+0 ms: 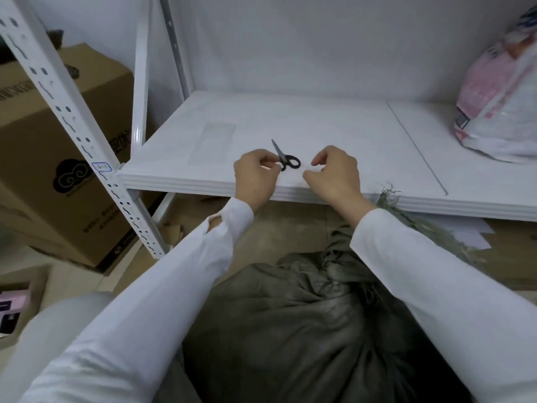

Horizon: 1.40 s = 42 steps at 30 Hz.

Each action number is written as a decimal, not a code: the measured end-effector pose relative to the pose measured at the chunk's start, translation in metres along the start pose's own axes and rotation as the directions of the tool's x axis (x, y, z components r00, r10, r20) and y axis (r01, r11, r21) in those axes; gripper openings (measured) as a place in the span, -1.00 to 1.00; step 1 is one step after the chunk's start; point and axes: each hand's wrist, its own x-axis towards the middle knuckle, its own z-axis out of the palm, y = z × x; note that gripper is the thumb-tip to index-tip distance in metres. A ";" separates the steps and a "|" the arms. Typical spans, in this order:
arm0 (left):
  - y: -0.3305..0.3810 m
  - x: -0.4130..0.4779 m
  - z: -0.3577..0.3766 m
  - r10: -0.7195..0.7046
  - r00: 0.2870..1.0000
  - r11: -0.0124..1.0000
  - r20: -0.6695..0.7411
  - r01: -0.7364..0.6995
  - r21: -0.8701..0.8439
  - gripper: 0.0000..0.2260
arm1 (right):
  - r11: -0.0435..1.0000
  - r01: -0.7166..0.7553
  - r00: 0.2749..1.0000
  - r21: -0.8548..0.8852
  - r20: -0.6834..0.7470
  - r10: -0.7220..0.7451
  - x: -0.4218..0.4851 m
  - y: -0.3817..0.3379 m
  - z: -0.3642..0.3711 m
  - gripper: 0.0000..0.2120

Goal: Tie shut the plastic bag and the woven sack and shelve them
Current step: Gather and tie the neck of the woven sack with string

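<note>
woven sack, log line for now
woven sack: floor, neck bunched | plastic bag: on shelf | left hand, right hand: curled by scissors, grip unclear

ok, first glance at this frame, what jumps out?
The left hand and right hand hover with curled fingers over the front edge of the white shelf, beside black-handled scissors; whether they pinch anything is unclear. Below, between the sleeves, sits a grey-green woven sack with its neck bunched. A pink-and-white plastic bag lies at the shelf's far right.
</note>
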 end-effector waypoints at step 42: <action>0.022 -0.170 0.067 -0.103 0.928 0.991 0.358 0.063 0.122 -0.85 | 0.981 -0.126 0.986 -0.150 0.090 0.140 -0.155 0.133 -0.094 -0.64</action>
